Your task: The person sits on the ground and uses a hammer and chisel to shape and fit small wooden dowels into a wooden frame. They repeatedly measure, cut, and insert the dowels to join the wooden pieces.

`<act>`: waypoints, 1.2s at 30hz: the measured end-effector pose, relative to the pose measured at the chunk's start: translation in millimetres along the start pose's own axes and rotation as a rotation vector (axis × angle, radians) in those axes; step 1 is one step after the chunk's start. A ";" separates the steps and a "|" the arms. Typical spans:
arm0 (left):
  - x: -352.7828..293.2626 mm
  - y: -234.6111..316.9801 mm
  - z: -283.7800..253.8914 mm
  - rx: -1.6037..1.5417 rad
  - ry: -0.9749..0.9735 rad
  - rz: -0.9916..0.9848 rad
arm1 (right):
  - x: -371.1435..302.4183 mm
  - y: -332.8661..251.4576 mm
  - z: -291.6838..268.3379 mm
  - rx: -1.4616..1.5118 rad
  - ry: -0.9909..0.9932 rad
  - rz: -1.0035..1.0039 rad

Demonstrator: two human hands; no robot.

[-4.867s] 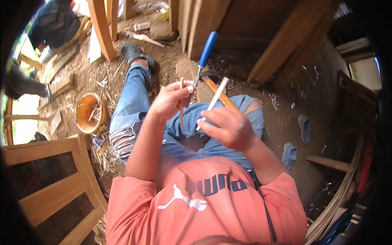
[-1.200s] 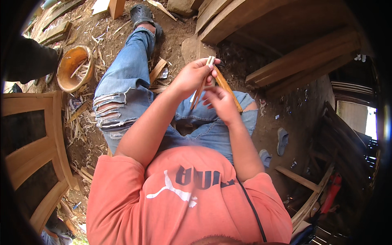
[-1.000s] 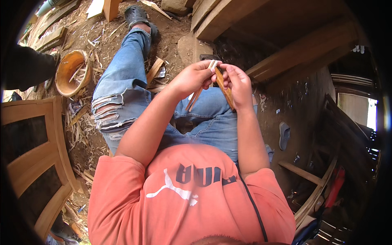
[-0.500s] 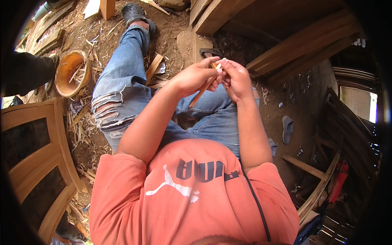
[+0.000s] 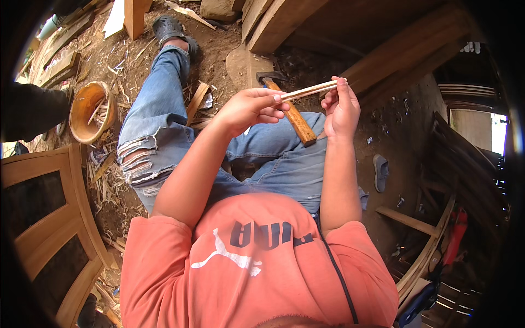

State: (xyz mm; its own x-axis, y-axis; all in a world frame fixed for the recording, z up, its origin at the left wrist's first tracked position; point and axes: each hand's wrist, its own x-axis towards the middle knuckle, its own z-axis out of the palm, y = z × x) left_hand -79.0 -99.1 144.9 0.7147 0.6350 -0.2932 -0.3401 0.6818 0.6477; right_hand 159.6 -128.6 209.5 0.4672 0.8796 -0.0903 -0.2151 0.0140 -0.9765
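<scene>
My left hand [image 5: 249, 111] and right hand [image 5: 343, 113] pinch opposite ends of the thin wooden sticks [image 5: 309, 91], which look light, stiff yet snappable, best held near the ends.

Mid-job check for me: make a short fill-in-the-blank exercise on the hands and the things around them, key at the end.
1. Pale, thin sticks made of ____ span from the left hand to the right hand.
2. The dark-headed hammer with a brown wooden handle is held by ____ hand.
3. The orange-brown round bucket is on the person's ____ side.
4. The torn denim jeans are ____ in colour.

Missing words: wood; neither; left; blue.
</scene>
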 end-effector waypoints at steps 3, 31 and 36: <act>2.1 0.2 -0.7 0.033 0.045 0.023 | -9.1 2.8 2.9 0.064 0.003 -0.018; -24.3 32.7 -12.4 0.339 -0.059 0.084 | -54.3 -3.4 -10.5 -0.084 -0.464 -0.064; -27.2 36.4 -2.8 0.273 -0.054 0.091 | -56.1 -6.2 -10.7 -0.041 -0.374 -0.061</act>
State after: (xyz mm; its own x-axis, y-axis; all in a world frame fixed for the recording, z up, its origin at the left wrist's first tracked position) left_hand -112.5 -90.6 174.5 0.7224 0.6643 -0.1920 -0.2329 0.4952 0.8370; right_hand 143.9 -183.0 218.6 0.1311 0.9906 0.0386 -0.1583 0.0594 -0.9856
